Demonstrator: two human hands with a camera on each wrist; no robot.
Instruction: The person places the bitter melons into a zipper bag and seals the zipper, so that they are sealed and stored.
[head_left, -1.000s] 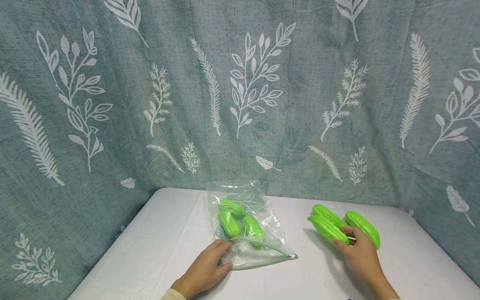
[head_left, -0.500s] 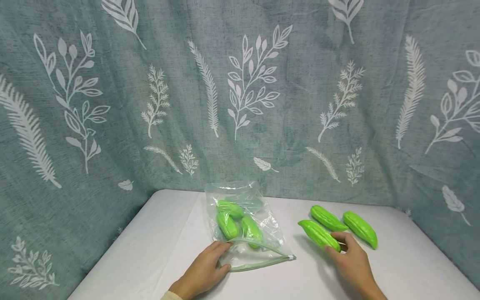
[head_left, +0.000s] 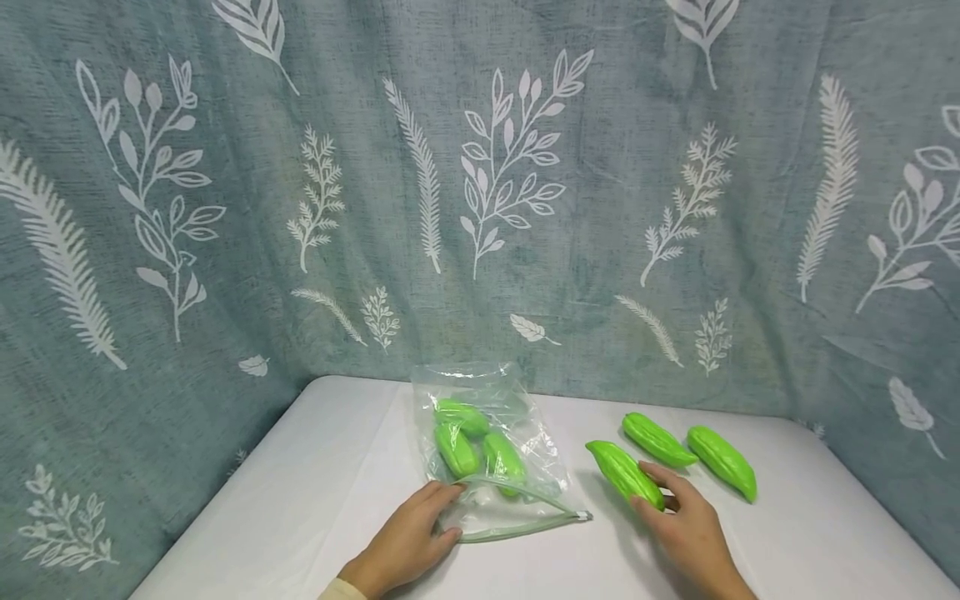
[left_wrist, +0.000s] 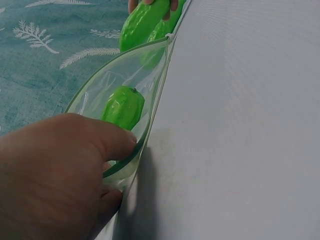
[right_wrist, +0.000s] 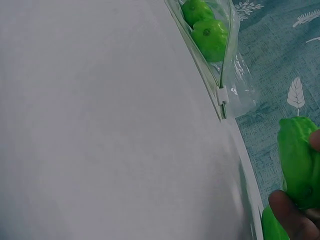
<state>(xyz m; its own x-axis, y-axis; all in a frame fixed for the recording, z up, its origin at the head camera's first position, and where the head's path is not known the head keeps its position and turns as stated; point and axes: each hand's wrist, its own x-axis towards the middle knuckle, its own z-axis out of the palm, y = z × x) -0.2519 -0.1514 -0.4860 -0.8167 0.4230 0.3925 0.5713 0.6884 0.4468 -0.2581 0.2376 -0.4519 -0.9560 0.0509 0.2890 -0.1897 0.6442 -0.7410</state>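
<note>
Plainly, the curtain point(head_left: 592, 217) takes up most of the view, hanging in soft folds behind the work and round both sides; it is a mottled blue-green, printed in white with leafy sprigs, feathery fronds and small single leaves. The table point(head_left: 315, 475) comes next, covered in smooth white, its far corners rounded and its back edge close up against the curtain, with a faint crease running along its left part and soft shadows under the hands. On it, left of the middle, lies a clear bag point(head_left: 542, 442), its closed end toward the curtain and its mouth, edged with pale green strips, gaping toward the person. The left hand point(head_left: 408, 533), with a pale sleeve point(head_left: 342, 590) at the wrist, grips one end of that mouth, forefinger at the upper rim and thumb at the lower. The right hand point(head_left: 690, 525) pinches the near end of a bright green, ridged gourd point(head_left: 624, 473) between thumb and fingers, raised over the table to the right of the bag, its shadow below. Two loose gourds point(head_left: 658, 439) rest side by side beyond it, and three bagged gourds point(head_left: 456, 450) lie clustered inside the plastic. Smallest is the white slider point(head_left: 583, 517) at the mouth's right end.
</note>
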